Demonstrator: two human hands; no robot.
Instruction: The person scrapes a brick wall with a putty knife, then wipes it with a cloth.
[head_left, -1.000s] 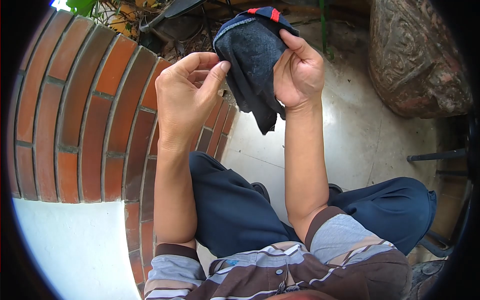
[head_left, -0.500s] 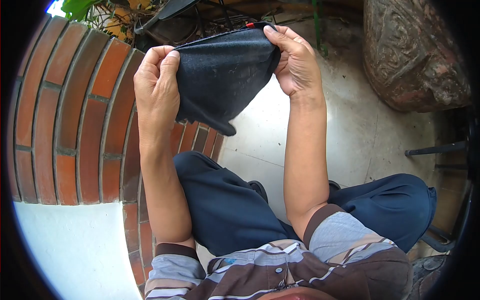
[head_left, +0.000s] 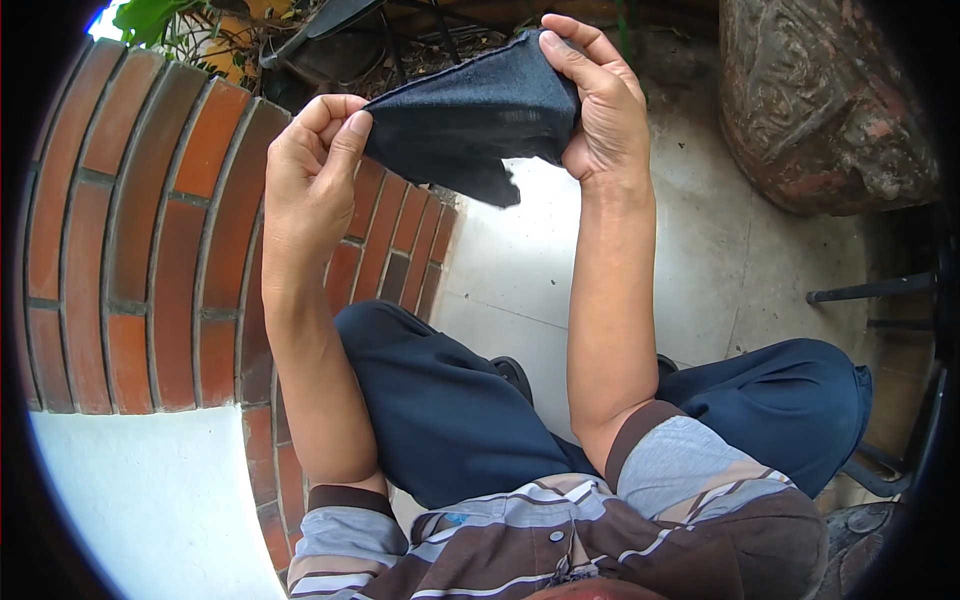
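A dark cloth item (head_left: 465,125) is stretched between both my hands, up in front of me. My left hand (head_left: 310,185) pinches its left end between thumb and fingers. My right hand (head_left: 595,95) grips its right end, fingers curled over the top edge. The lower corner of the cloth hangs free toward the floor. I sit with my knees in dark blue trousers (head_left: 450,410) below my arms.
A curved red brick wall (head_left: 170,250) with a white base rises close on the left. A large carved stone pot (head_left: 820,100) stands at the right. Pale floor tiles (head_left: 720,260) lie ahead, and dark metal legs (head_left: 870,295) show at the right edge.
The cloth went from bunched in my right hand to pulled out sideways between both hands. It now looks narrower and flatter, and my right hand has risen a little.
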